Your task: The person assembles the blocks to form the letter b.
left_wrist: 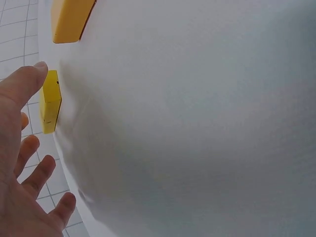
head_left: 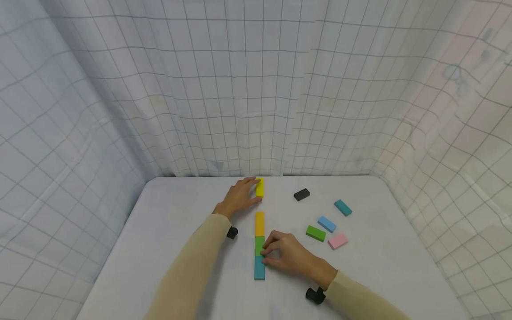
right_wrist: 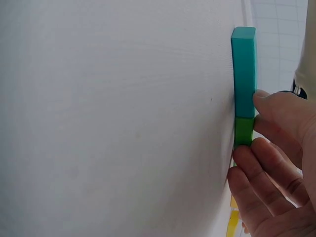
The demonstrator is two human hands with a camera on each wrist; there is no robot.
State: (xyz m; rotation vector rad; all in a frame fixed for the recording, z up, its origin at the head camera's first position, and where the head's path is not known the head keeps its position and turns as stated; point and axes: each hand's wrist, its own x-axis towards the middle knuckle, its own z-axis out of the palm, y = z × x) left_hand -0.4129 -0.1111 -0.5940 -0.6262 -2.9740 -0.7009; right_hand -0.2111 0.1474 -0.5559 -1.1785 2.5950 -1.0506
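At the far end of the table, my left hand [head_left: 240, 196] reaches round a yellow block [head_left: 259, 188]. Its thumb is right at the near end and a fingertip overlaps the far end; the other fingers are spread in the left wrist view. Closer in, an orange block [head_left: 260, 223], a green block [head_left: 259, 245] and a teal block [head_left: 259, 268] lie end to end in a row. My right hand [head_left: 291, 254] is at the right side of this row, fingers loosely bent. In the right wrist view its thumb is against the teal block [right_wrist: 244, 74], fingertips by the green block [right_wrist: 244, 131].
Loose on the right half of the table lie a black block [head_left: 302, 194], a teal block [head_left: 343, 207], a blue block [head_left: 327, 224], a second green block [head_left: 316, 233] and a pink block [head_left: 338, 241]. White checked curtains [head_left: 248, 89] hang behind and at both sides.
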